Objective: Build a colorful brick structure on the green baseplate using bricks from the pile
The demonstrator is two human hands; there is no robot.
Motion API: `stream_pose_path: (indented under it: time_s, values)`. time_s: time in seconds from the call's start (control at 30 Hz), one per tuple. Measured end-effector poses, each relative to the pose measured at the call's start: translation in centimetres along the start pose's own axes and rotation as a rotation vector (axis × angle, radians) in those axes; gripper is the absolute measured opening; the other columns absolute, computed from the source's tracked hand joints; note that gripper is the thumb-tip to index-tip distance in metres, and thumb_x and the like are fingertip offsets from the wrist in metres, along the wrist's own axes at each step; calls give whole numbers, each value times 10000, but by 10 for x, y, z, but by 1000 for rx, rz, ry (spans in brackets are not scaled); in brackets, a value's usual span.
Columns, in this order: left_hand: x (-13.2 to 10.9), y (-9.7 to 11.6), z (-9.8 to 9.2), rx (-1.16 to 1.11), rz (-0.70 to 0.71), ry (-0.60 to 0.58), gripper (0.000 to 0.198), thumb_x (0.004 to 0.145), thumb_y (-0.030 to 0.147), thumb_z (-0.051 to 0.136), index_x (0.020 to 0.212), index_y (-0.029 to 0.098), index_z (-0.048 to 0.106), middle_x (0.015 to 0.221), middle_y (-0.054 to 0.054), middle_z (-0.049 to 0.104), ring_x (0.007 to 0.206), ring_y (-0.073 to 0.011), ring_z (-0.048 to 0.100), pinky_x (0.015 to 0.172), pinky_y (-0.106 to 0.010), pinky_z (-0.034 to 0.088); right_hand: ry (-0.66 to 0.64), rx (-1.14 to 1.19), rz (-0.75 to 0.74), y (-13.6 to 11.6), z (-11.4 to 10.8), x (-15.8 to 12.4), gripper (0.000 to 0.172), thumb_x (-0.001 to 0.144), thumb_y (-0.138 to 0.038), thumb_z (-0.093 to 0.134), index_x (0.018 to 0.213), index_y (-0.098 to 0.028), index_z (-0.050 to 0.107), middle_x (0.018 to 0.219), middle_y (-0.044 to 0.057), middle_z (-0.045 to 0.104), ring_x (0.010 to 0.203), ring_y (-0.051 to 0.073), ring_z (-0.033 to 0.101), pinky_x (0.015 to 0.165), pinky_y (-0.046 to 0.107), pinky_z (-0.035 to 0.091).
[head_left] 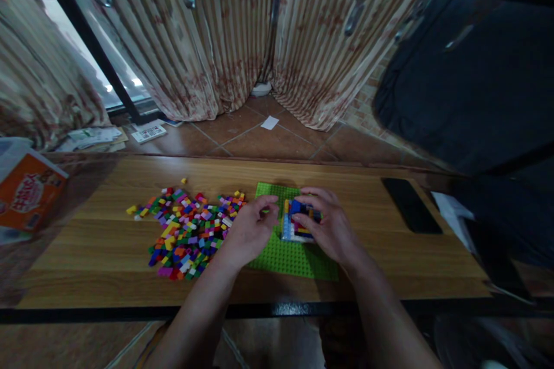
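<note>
On a green studded baseplate [281, 259] stands a small structure of toy bricks [287, 230], with yellow, light blue, white and dark parts. My right hand [331, 222] reaches over it from the right, thumb and fingers closed on a blue toy brick [296, 207] at its top. Whether that brick is pressed in place cannot be made out. My left hand [253, 228] hovers at the left of the structure, fingers bent, with a gap between thumb and forefinger and no brick visible in it. Part of the structure is hidden under my right hand.
A spread pile of loose multicoloured bricks [186, 233] lies left of the baseplate on the wooden table [99, 248]. A black phone [411, 206] rests at the right. An orange-labelled tub [28, 190] stands at the far left. Curtains [234, 40] hang behind the table.
</note>
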State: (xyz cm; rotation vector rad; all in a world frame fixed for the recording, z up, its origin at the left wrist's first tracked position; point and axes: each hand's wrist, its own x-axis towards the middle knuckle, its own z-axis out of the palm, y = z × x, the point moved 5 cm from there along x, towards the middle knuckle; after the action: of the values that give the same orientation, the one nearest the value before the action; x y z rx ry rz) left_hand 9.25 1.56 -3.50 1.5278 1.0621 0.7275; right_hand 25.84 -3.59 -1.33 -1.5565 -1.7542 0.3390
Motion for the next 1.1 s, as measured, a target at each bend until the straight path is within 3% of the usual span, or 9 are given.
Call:
stream_pose_path:
  time_s: [0.13,0.3,0.7,0.9,1.1]
  values:
    - [1,-6,-7,186,23,57,348,821,159,530,1137,150,675,1077,-90,719,944,-213,673,918,-356,510,-37,-30,20,10,5,0,225,847,-309,670,1064,-266,707,1262,69,599,1209,266,507,1036,485,417]
    - [-4,-1,0,189,23,-29,374,855,173,509,1208,156,631,1244,-102,674,1145,-220,630,1042,-368,462,-81,-56,41,10,10,0,238,845,-308,671,1074,-261,718,1272,75,601,1219,277,502,1046,496,407]
    - [-10,2,7,137,47,-106,440,888,191,473,1320,149,543,1303,-122,641,1175,-220,622,1044,-386,476,-57,9,84,18,11,-2,321,821,-358,682,1133,-284,702,1324,68,596,1241,272,520,1063,490,399]
    - [-11,0,5,139,32,-105,436,894,194,472,1323,158,542,1299,-117,643,1157,-210,631,1046,-373,469,0,95,166,22,11,2,332,921,-419,515,1115,-217,695,1202,112,661,1146,249,590,1012,456,440]
    - [-12,0,9,111,48,-131,427,902,193,472,1323,154,532,1295,-120,644,1174,-208,622,1039,-368,476,3,66,257,24,21,5,349,893,-474,541,1069,-222,706,1131,102,693,1091,264,613,990,471,446]
